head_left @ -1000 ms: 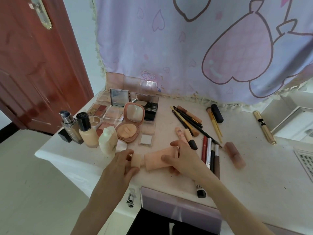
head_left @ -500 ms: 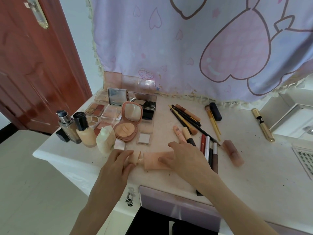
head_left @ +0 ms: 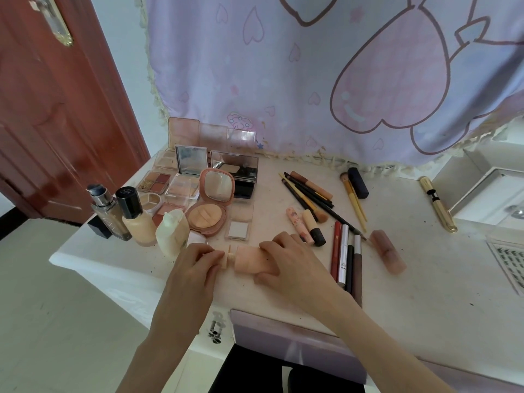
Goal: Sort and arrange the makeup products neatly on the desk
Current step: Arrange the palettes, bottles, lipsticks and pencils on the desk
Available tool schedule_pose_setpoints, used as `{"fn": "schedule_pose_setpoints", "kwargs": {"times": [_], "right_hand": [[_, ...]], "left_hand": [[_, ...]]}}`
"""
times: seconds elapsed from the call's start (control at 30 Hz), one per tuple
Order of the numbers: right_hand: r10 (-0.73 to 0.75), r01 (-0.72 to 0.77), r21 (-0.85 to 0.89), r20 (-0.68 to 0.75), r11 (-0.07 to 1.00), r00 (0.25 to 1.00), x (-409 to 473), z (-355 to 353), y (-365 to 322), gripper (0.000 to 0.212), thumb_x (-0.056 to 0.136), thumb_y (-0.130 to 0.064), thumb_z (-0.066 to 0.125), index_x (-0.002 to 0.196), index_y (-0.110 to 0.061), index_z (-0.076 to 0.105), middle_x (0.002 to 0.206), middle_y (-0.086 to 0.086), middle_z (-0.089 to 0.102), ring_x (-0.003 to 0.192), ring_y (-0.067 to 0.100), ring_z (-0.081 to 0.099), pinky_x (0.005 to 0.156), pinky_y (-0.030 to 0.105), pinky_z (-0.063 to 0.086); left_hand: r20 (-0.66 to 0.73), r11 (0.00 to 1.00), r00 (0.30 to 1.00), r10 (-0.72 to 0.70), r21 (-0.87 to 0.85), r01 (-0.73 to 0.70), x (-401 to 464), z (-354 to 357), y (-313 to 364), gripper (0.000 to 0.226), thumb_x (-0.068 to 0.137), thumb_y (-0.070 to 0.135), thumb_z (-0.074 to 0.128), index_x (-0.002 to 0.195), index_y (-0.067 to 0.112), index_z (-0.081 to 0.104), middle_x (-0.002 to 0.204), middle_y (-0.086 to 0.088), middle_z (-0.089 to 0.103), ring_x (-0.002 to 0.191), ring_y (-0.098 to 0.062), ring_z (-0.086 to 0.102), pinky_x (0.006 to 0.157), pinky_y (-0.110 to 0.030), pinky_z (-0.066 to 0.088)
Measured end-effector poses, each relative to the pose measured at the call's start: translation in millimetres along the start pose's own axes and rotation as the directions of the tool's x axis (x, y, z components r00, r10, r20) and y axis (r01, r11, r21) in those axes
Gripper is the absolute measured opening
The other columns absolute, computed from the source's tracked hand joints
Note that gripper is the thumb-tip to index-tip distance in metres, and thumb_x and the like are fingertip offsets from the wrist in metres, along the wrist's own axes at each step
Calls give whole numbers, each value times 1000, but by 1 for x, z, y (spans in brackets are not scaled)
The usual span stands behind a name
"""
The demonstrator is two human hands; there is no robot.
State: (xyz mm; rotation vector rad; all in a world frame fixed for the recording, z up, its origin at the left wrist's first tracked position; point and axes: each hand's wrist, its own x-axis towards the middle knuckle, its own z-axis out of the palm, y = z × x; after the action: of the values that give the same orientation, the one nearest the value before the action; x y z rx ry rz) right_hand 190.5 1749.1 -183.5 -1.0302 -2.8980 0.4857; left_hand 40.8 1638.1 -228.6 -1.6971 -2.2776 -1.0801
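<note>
A peach tube [head_left: 248, 259] lies on its side near the front edge of the white desk [head_left: 425, 293]. My right hand [head_left: 292, 262] grips its body, fingers on top and thumb underneath. The tube's bare neck [head_left: 227, 255] shows at its left end. My left hand [head_left: 198, 262] pinches the small cap just left of the neck, and my fingers hide most of it. Foundation bottles [head_left: 136, 219] stand at the left. Palettes and an open round compact [head_left: 211, 205] lie behind them.
Brushes and pencils [head_left: 309, 197] lie at the back centre, and several slim tubes [head_left: 344, 256] lie right of my right hand. A pink tube [head_left: 388, 251] and a gold mascara [head_left: 438, 204] lie further right. A purple curtain hangs behind, and a red door stands at the left.
My left fingers have closed over the cap, which was plainly visible before. The tube's neck now shows bare between my hands. My right hand has slid further over the tube.
</note>
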Motion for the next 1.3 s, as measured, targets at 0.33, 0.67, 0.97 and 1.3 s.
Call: {"fn": "schedule_pose_setpoints", "kwargs": {"times": [0.33, 0.67, 0.97, 1.3], "right_hand": [[-40, 48, 105, -81, 993, 996, -4, -1, 7, 50, 91, -38, 53, 137, -22, 41, 135, -3, 40, 124, 14, 34, 103, 25, 28], [208, -235, 11, -512, 972, 834, -62, 11, 77, 38, 90, -31, 51, 123, -13, 58, 136, 12, 51, 135, 32, 36, 110, 44, 14], [359, -349, 91, -339, 933, 870, -95, 19, 127, 63, 87, -53, 3, 148, -36, -5, 157, -15, -5, 145, 12, -7, 114, 30, -9], [342, -346, 46, -314, 937, 886, -66, 3, 159, 52, 101, -27, 21, 150, -30, 3, 157, -14, 0, 145, 7, 1, 116, 26, -3]], "left_hand": [[-60, 999, 998, 28, 47, -25, 3, 0, 4, 20, 90, 17, 55, 101, 4, 66, 98, -5, 58, 93, -11, 47, 80, -15, 40], [72, 941, 941, 330, -105, -322, -16, 40, 94, 31, 91, 23, 39, 116, 12, 54, 119, -6, 52, 112, -17, 50, 96, -24, 43], [353, 949, 908, 224, 134, -286, -10, 98, 141, 53, 95, 51, 12, 141, 30, 27, 155, -10, 12, 142, -35, 5, 107, -57, 13], [337, 981, 935, 114, 108, -158, 43, 131, 157, 65, 79, 61, 14, 135, 38, 38, 156, -4, 10, 142, -32, -9, 107, -49, -15]]}}
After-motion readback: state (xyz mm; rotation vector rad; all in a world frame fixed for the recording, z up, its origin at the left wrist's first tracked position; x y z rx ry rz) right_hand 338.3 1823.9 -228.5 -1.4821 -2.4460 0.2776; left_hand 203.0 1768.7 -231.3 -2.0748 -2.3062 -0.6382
